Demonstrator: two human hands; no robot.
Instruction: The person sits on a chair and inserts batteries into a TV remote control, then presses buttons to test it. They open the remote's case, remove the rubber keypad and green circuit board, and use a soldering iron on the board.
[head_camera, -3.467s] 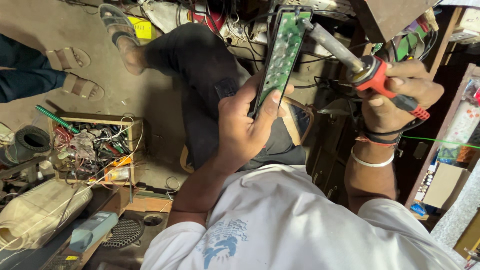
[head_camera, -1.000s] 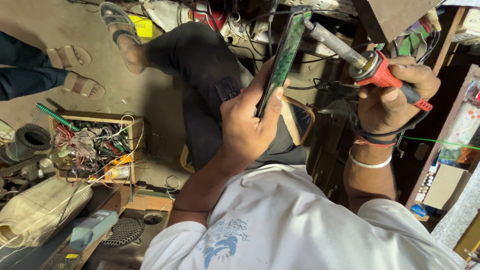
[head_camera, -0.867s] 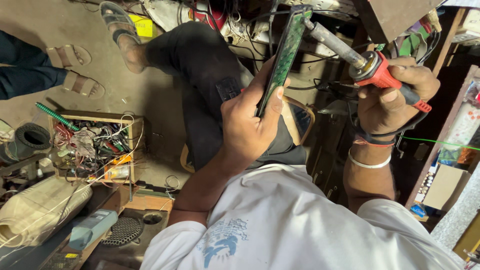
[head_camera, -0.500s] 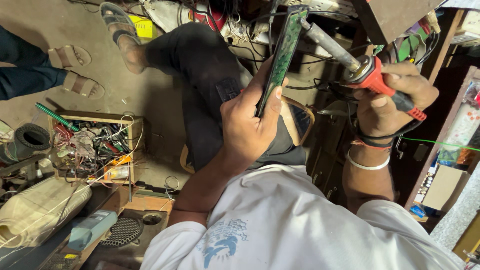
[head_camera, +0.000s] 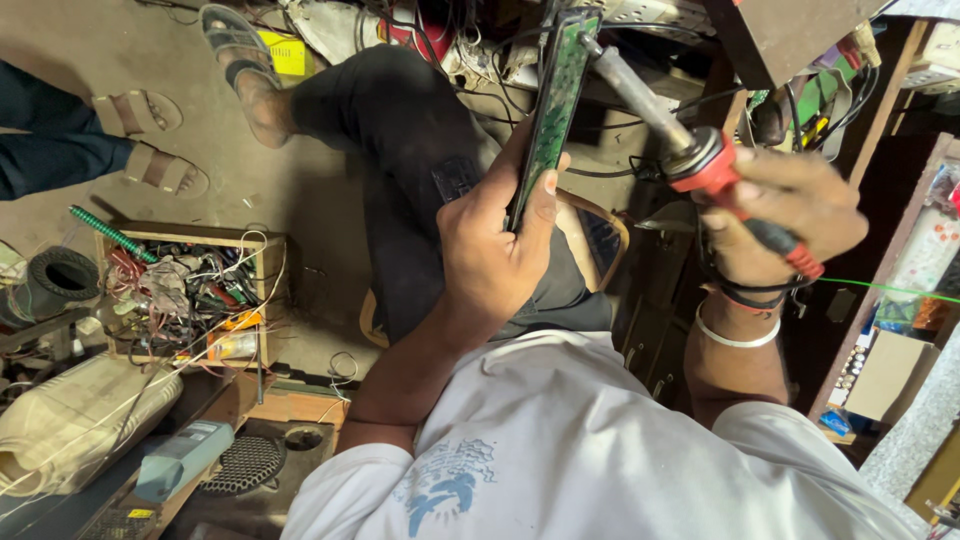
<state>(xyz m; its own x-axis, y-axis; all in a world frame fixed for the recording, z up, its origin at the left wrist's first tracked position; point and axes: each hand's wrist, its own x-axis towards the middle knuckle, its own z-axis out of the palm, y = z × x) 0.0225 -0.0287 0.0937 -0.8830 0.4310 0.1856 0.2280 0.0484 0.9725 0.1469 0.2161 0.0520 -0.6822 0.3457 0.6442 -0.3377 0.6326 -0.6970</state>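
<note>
— What has the left hand (head_camera: 495, 255) got?
— A long, narrow green circuit board (head_camera: 553, 100), seen almost edge-on. The palm and fingers wrap its lower end, and the thumb presses along the near edge, so the board stands up and away from the person's white T-shirt (head_camera: 560, 440).

— And the right hand (head_camera: 790, 215)?
— It is clenched round the red-and-black handle of a soldering iron (head_camera: 690, 150). The grey metal shaft slants up to the left, and its tip sits at the top end of the green board, touching it or just beside it; I cannot tell which.

— Where is the board against the rest?
— It is held over the person's lap in dark trousers (head_camera: 420, 140). Well left of the board, on the floor, stands an open wooden box (head_camera: 190, 290) stuffed with tangled wires and small parts. Beyond that box, another person's feet in tan sandals (head_camera: 150, 145) rest on the floor. Right of the board, past the iron, a white bangle (head_camera: 735, 338) and dark bands circle the right wrist
</note>
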